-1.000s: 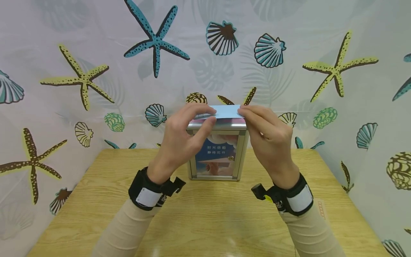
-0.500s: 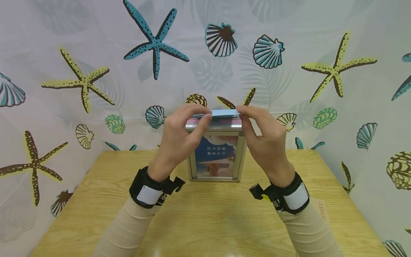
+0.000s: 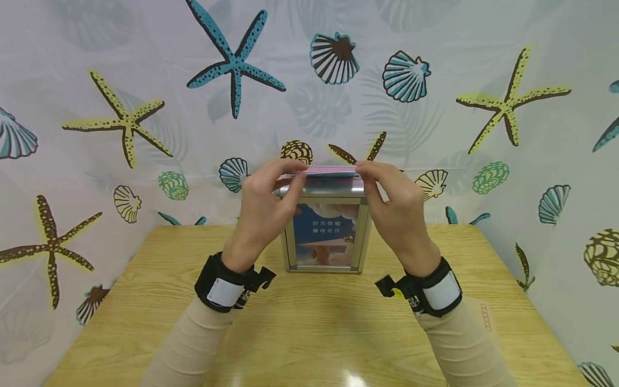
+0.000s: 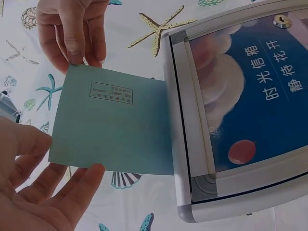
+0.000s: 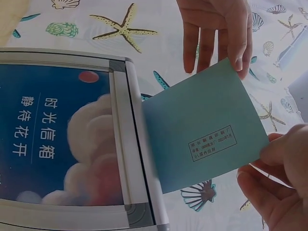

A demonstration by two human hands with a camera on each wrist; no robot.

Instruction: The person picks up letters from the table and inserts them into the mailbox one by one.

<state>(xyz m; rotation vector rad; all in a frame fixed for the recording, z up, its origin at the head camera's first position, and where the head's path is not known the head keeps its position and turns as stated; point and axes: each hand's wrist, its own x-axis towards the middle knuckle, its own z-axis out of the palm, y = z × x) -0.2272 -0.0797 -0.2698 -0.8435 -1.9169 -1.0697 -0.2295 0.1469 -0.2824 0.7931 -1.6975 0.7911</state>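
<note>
A pale blue-green envelope (image 4: 115, 125) with a small printed box stands at the top of a metal-framed letter box (image 3: 324, 231), which has a blue picture front and a small lock. The envelope's lower part disappears behind the box's top rim, so its depth cannot be seen. At the envelope's left end, my left hand (image 3: 266, 204) holds the upper corner lightly with its fingertips; the other fingers are spread. Thumb and finger of my right hand (image 3: 398, 204) pinch the opposite upper corner, seen close in the right wrist view.
A beige envelope (image 3: 486, 317) with red squares lies at the table's right side, partly under my right sleeve. Behind the wooden table (image 3: 309, 322) hangs a white cloth (image 3: 435, 32) printed with starfish and shells. Cameras are strapped to both wrists.
The envelope has sunk lower at the top of the letter box, showing less of its face. My left hand has slid left along it; my right hand has shifted slightly left.
</note>
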